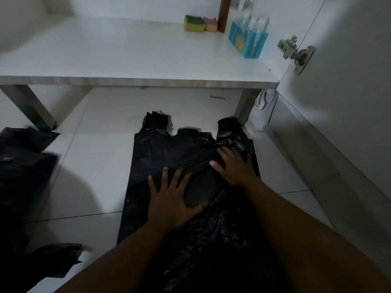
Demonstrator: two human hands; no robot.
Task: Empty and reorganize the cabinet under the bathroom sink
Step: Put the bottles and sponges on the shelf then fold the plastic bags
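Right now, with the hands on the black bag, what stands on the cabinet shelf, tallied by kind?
Sponges: 2, one green-topped, one pink-topped
Brown bottle: 1
Bottles of blue liquid: at least 2; the cluster is too blurred to count exactly
Total: at least 5

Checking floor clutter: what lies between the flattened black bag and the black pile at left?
Only bare white floor tile, crossed by a grout line and shadow, separates the bag from the pile. The head view shows it.
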